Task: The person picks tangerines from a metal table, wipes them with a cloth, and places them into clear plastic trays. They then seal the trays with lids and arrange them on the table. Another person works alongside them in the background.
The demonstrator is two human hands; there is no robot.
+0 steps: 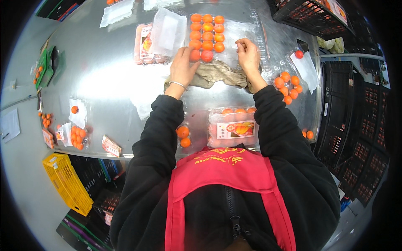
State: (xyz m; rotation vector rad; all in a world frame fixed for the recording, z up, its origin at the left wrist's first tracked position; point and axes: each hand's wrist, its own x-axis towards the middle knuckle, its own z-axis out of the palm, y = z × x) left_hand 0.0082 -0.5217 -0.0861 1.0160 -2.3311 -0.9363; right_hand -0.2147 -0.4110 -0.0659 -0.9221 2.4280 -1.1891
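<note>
A clear plastic clamshell tray (207,37) lies open before me, with orange round fruits (207,27) in three columns. The two fruits (201,56) in its near row look redder, and the near-right spot beside them holds none. My left hand (182,67) is at the tray's near-left corner, thumb and fingers around the corner fruit; whether it grips is unclear. Over the transparent lid (240,31), to the right of the fruits, my right hand (248,56) has bent fingers, with nothing visible between them. A crumpled brownish cloth (213,75) lies just nearer than the tray.
Left of the tray are a labelled fruit pack (143,44) and a white liner sheet (168,31). Another closed pack (235,130) sits near my apron. Loose fruits (287,83) lie at right. A black crate (311,15) stands at the far right corner, a yellow crate (67,183) lower left.
</note>
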